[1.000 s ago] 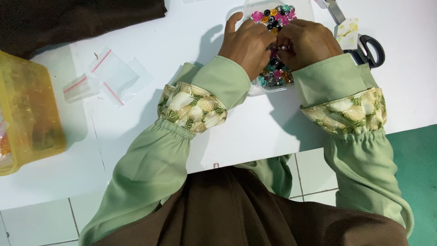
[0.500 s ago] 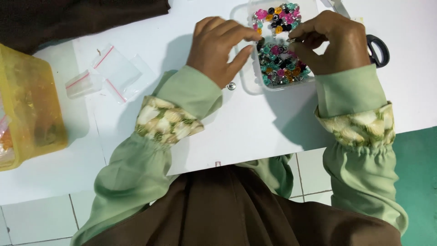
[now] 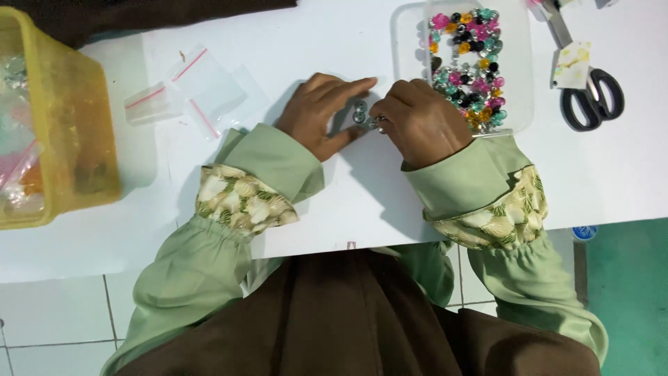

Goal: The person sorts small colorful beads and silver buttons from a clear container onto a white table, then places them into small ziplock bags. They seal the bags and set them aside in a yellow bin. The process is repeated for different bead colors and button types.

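Head view, looking down on a white surface [image 3: 334,202]. The left hand [image 3: 321,115] lies low on the surface with its fingers stretched toward the right, forming a shallow wall beside a few small beads [image 3: 360,111] that sit between the two hands; a flat, cupped hand of this kind keeps round pieces from rolling off. Its grip is apart and holds nothing that can be seen. The right hand [image 3: 421,122] meets it from the other side, fingertips drawn together at the beads. The grip looks pinched on one small piece, but the piece itself is too small and too hidden to confirm.

Just beyond the right hand stands a clear tray [image 3: 410,35] of mixed beads in pink, teal, black and orange, near enough for the fingers to reach without the arm shifting. The beads in hand lie on the bare surface just left of the tray's near corner, apart from the mixed stock, which suggests sorting by kind.

Black-handled scissors [image 3: 591,97] rest at the far right, well apart from the hands. Small clear zip bags [image 3: 188,87] with red seal strips lie flat to the left, and a yellow tub [image 3: 62,118] sits at the left edge, holding further items not clearly legible. Pale green sleeves with floral cuffs [image 3: 240,198] rest on the near edge.
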